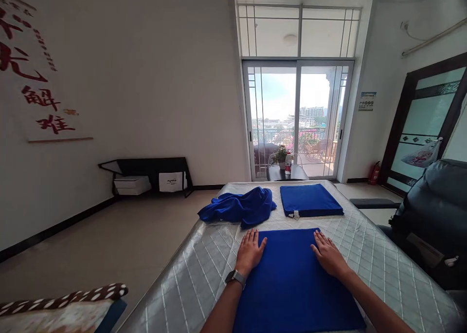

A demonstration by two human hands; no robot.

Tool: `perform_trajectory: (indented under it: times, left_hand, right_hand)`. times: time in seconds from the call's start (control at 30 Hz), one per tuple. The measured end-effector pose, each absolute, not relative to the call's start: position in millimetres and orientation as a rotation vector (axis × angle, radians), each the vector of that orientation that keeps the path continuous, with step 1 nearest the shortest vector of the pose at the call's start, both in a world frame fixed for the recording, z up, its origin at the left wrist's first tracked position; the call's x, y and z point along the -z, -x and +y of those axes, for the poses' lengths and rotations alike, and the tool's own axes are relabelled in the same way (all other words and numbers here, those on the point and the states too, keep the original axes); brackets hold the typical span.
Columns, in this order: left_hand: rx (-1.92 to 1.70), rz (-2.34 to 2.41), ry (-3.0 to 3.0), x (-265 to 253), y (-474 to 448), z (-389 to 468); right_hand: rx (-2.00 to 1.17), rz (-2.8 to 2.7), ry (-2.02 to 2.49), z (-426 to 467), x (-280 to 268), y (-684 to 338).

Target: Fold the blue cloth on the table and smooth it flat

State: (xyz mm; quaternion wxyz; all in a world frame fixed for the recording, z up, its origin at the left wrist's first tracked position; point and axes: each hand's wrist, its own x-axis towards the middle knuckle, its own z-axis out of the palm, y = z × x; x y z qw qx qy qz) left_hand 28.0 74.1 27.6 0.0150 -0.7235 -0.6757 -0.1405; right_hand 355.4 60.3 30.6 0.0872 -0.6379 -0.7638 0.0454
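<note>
A flat blue cloth [292, 284] lies smooth in front of me, its near end at the bottom of the view. My left hand [251, 251] rests on its far left corner with the fingers stretched out; a dark watch is on that wrist. At the far right corner my right hand [327, 253] lies flat, fingers extended along the edge. Beyond the left hand is a crumpled blue cloth [241, 206]. A neat stack of folded blue cloth [310, 200] with a white tag sits farther back on the right.
All the cloths lie on a silver quilted mattress [189, 269]. A small table with a bottle [288, 163] and a potted plant [280, 156] stands past its far end. A black leather chair [430, 211] is on the right, patterned bedding [62, 308] at lower left.
</note>
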Motion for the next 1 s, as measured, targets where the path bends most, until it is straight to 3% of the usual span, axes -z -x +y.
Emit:
perform_trajectory:
  times: [0.63, 1.0]
  left_hand:
    - [0.353, -1.965, 2.174, -32, -34, 73]
    - [0.503, -1.486, 2.694, -49, -199, 64]
  right_hand:
    - [-0.341, -2.214, 1.838, 47, -41, -362]
    - [-0.219, -2.208, 1.766, 71, -28, -374]
